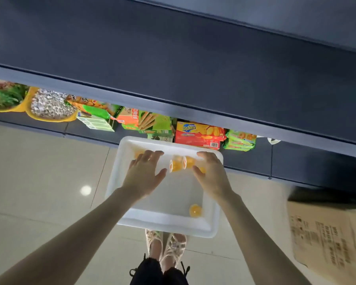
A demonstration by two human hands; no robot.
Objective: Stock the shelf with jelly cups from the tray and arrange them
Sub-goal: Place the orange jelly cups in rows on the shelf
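A: Nearest: two feet in woven sandals (165, 244), partly hidden by the white tray (119, 175) on the floor. Cardboard box (325, 239) at right, cut off by the frame.

B: Jelly cups in the tray?

A: One lone cup (195, 210) near the close right corner. Two lying cups (181, 163) at the far end between the hands. More orange shows under each palm; count there unclear.

B: Hands?

A: Left hand (145, 173) flat, fingers spread, over orange at the far left corner. Right hand (211, 171), fingers curled down over cups; actual grip cannot be told.

B: Beyond?

A: Lower shelf: snack boxes (199, 133), mostly hidden under the dark upper shelf (173, 64), blurred labels.
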